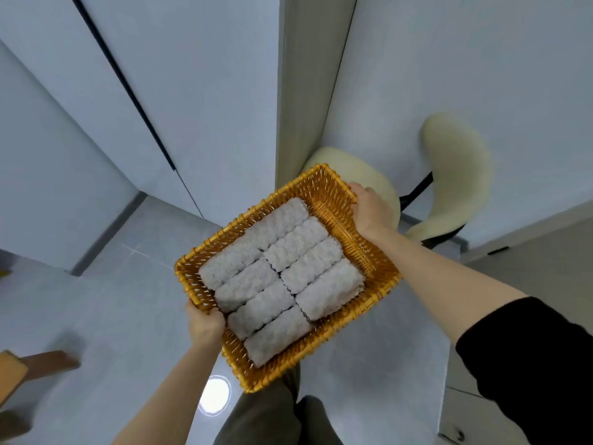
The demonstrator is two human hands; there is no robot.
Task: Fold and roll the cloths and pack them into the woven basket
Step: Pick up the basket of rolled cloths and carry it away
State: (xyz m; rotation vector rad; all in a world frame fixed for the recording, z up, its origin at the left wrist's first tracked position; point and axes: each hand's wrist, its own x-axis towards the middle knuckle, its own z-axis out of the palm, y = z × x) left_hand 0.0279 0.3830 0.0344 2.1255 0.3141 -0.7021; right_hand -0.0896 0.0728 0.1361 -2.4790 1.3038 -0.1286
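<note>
Dark trousers (266, 412) fill the bottom of the view, straight below the camera, with a round glare of light (214, 395) on the glossy floor just beside them. Both forearms reach forward; the right one comes out of a black sleeve (529, 364) and the left is bare.

Held up in the air between them, above the floor, is the woven basket (349, 319). It is a rectangular orange tray, and its long axis runs from near-left to far-right. The left hand (205, 322) grips the near short end, fingers curled over the rim. The right hand (373, 210) grips the far short end the same way, fingers hooked inside.

Inside the basket lie the rolled cloths (256, 311), pale grey and fluffy, packed side by side in two rows. Each roll points along the basket's long axis. They sit toward the left-hand end, and a strip of bare weave shows at the end near the right hand.

Beneath is a grey tiled floor (122, 300). A wooden piece (48, 364) juts in at the lower left. Farther off, a cream padded chair (455, 168) on a black frame stands against pale wall panels (208, 91).
</note>
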